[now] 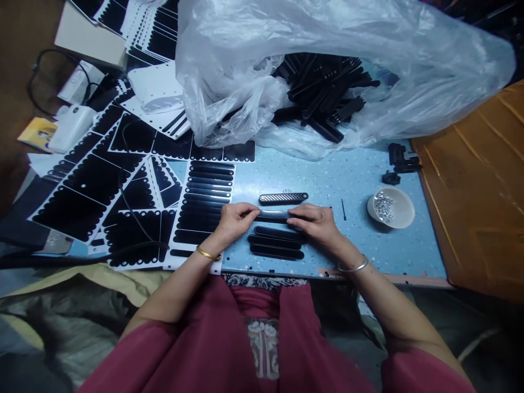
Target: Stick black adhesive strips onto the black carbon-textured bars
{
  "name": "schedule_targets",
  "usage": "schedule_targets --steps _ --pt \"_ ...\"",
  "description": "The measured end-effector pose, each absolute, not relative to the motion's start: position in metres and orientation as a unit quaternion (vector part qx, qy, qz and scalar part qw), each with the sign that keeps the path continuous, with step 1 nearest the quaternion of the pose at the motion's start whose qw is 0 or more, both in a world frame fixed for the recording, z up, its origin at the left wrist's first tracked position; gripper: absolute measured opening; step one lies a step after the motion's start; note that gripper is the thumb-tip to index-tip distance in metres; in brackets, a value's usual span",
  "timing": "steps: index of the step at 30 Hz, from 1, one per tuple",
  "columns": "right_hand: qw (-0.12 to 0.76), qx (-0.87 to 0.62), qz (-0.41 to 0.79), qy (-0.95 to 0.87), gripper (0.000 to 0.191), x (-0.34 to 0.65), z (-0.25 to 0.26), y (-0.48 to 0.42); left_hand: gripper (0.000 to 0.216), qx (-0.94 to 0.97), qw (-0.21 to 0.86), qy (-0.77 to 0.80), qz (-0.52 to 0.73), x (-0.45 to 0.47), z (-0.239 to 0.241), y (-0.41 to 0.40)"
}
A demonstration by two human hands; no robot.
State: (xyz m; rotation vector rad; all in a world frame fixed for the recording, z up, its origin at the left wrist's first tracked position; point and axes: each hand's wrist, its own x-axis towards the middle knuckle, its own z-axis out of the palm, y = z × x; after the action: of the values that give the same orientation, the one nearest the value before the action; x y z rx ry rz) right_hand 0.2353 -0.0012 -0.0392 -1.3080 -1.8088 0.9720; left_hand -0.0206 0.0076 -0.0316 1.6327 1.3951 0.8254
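A glossy black strip (pixel 273 215) is stretched level between my two hands, just above the table. My left hand (pixel 235 221) pinches its left end between thumb and fingers. At the other end, my right hand (pixel 319 222) pinches it the same way. Directly behind the strip lies a black piece with a silvery cross-hatched face (pixel 283 198). Several slim black pieces with rounded ends (pixel 277 251) lie stacked side by side nearer to me. Left of my left hand is a white sheet of black strip stickers (pixel 207 199).
A clear plastic bag (pixel 229 71) holding black plastic parts (pixel 323 87) fills the back. More black sticker sheets (pixel 90 185) cover the left. To the right are a thin black rod (pixel 343 209), a white bowl (pixel 403 208) of small silvery pieces, and black fittings (pixel 403 158).
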Motion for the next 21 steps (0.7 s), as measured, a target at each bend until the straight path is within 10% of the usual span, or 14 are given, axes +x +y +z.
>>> schedule_targets --steps 21 --pt "0.351 -0.468 0.372 -0.721 0.019 0.2389 -0.0406 -0.0035 0.016 0.640 0.419 0.554 0.328 -0.0204 -0.0334 0.0084"
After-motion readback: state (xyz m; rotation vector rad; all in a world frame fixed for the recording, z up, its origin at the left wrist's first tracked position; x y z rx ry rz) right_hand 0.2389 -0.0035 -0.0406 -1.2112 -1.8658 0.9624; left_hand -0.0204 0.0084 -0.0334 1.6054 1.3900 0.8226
